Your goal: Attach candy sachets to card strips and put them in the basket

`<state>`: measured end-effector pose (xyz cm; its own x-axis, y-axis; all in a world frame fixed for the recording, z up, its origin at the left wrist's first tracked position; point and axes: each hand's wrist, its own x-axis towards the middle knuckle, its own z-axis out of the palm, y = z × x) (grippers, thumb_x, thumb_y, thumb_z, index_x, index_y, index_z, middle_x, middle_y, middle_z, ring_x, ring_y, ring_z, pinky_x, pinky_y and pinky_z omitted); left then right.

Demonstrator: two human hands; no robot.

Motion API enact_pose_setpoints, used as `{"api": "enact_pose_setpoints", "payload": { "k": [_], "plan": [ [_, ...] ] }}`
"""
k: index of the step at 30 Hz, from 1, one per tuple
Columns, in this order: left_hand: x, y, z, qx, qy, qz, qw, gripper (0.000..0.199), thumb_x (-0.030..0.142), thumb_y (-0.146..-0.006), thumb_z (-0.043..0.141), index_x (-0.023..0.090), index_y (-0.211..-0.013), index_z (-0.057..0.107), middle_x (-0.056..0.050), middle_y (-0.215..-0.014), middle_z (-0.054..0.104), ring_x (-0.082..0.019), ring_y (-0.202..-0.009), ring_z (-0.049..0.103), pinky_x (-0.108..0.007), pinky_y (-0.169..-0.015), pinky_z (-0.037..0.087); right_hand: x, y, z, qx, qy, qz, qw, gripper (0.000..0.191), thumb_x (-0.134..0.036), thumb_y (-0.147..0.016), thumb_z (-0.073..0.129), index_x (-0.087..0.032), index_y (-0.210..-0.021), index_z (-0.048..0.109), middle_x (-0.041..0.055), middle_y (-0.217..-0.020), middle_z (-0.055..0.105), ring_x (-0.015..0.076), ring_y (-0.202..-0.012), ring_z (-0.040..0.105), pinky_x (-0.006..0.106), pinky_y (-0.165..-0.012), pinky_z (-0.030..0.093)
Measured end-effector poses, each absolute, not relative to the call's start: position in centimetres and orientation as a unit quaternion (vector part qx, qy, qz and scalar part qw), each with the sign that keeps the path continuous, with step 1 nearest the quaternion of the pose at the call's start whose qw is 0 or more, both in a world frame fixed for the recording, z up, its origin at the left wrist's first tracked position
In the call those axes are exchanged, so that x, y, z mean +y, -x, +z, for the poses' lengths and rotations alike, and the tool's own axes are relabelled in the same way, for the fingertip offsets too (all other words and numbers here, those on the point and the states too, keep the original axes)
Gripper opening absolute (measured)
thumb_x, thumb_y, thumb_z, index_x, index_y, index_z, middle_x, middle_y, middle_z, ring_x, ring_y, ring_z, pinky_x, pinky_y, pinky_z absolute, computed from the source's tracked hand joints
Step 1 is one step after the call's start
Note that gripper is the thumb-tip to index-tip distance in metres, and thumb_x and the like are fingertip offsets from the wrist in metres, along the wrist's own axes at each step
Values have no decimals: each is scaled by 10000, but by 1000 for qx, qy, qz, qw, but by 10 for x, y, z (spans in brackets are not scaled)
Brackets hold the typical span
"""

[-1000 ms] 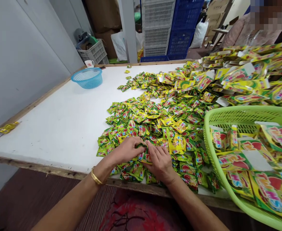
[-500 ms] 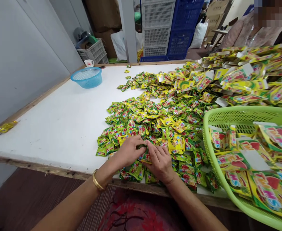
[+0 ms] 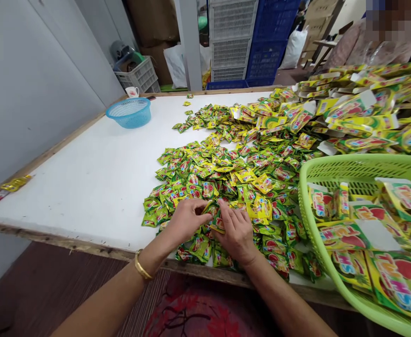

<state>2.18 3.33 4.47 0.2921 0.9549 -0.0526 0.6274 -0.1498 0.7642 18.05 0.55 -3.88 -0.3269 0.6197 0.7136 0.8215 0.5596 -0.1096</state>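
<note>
**Two-handed fingertip hold**

Printed packet (image 3: 218, 223) is pinched by the fingers of left hand (image 3: 188, 219) and right hand (image 3: 238, 234), over the sachet pile (image 3: 205, 164) at the worktop's (image 3: 86, 164) near edge. Light grip judged best; edges to be kept uncreased.

Wht crates (image 3: 228, 58) stkd beside blue crates (image 3: 267, 58); wht sack (image 3: 294, 49) nr.

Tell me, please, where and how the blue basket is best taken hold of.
I would pinch the near rim of the blue basket from above, thumb inside, fingers outside. It stands upright, its wall narrows below the wide rim, and the white mug sits just beyond the far side, so the near side looks easier.
</note>
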Motion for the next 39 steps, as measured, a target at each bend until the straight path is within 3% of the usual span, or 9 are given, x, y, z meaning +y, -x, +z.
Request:
{"api": "enact_pose_setpoints", "payload": {
  "k": [5, 10, 17, 27, 30, 34, 39],
  "plan": [
    [31, -34, 45, 535, -738, 218, 348, 245, 230, -748, 525, 167, -511, 515, 34, -541, 476, -113, -576, 437, -230, -572, 310, 6, -183, -38, -791, 461, -136, 378, 660, -343, -911, 428, -59, -1450, 174, 161, -1163, 620, 225, -920, 566, 347, -773, 367],
    [32, -27, 49, 581, -716, 214, 323, 139, 251, -692, 561, 169, -608, 635, 14, -614, 620, -135, -613, 533, -226, -613, 377, 5, -180, -34, -793, 451, -138, 386, 690, -368, -900, 436, -43, -1446, 167, 151, -1146, 633, 226, -887, 565, 365, -770, 371],
    [40, -34, 40, 504, -740, 201, 397, 267, 309, -719, 496, 197, -569, 686, 27, -536, 630, -171, -599, 574, -219, -572, 419, 6, -181, -38, -797, 465, -147, 355, 648, -415, -913, 369, -48, -1427, 222, 150, -1223, 594, 226, -926, 554, 375, -759, 370],
    [39, -40, 22, 525, -665, 276, 455, 228, 266, -717, 533, 162, -663, 729, -2, -590, 667, -190, -674, 599, -255, -607, 452, 6, -185, -39, -783, 478, -141, 372, 701, -374, -900, 426, -42, -1449, 143, 168, -1185, 605, 225, -889, 563, 352, -761, 374],
    [31, -37, 21, 531, -647, 303, 455, 212, 253, -724, 540, 157, -638, 708, -4, -587, 647, -183, -681, 590, -254, -612, 451, 6, -183, -39, -755, 504, -138, 397, 699, -434, -877, 447, -31, -1410, 244, 170, -1096, 630, 229, -887, 566, 349, -772, 372],
    [26, -38, 24, 541, -642, 310, 446, 181, 227, -712, 542, 155, -622, 682, 8, -577, 618, -160, -643, 564, -237, -600, 436, 5, -183, -38, -761, 512, -145, 371, 520, -452, -857, 466, -96, -1236, 484, 105, -899, 648, 213, -802, 553, 334, -729, 350],
    [31, -50, 26, 539, -643, 297, 456, 194, 183, -693, 517, 151, -523, 603, 43, -497, 514, -106, -520, 491, -199, -513, 377, 5, -186, -40, -762, 516, -159, 358, 482, -439, -866, 446, -95, -1197, 512, 92, -849, 623, 207, -755, 521, 329, -687, 329]
  ]
}}
